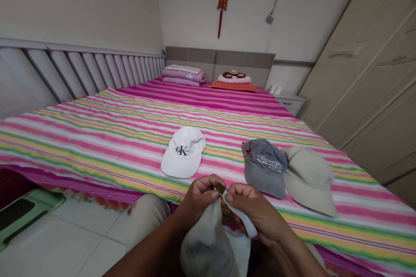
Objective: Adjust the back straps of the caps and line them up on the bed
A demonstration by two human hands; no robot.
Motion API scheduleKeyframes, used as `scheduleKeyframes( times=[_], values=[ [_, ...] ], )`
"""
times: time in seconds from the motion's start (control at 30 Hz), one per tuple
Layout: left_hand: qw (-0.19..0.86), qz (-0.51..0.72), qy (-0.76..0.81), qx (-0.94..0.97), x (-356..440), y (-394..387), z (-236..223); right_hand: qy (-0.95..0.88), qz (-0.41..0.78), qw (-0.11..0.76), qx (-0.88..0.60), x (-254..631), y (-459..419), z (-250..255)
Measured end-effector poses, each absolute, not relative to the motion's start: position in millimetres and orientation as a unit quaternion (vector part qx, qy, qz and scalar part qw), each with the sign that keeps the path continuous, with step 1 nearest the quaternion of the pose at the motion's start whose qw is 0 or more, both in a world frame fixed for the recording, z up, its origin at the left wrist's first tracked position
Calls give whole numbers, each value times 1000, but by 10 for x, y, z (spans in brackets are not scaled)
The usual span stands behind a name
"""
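Both my hands hold a light grey cap [208,246] over my lap at the bottom of the view. My left hand [198,199] pinches the cap's back by a small brass buckle [220,188]. My right hand [251,207] pinches the white adjusting strap [242,218] that runs from that buckle. On the striped bed in front lie three more caps: a white cap [183,152] with black letters, a grey cap [264,166] with white lettering, and a beige cap [310,179] touching the grey one.
The bed has a pink, yellow and green striped sheet [113,138]. Folded purple bedding [183,75] and a pillow [234,80] lie at the headboard. A green stool [26,214] stands on the tiled floor at left. A wardrobe [373,73] fills the right side.
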State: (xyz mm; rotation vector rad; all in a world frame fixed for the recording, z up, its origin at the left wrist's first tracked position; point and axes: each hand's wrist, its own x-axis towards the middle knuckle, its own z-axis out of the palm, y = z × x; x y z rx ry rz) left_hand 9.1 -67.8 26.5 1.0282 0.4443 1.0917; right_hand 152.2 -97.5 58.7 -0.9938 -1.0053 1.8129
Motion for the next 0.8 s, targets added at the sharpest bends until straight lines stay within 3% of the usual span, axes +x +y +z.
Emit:
scheduleKeyframes(
  times=[0.37, 0.8],
  values=[
    [727, 486, 183, 450, 94, -668, 207, -458, 700, 368, -406, 1616, -996, 620],
    [729, 485, 190, 444, 75, -665, 137, -478, 679, 395, -393, 1588, -1021, 567]
  ],
)
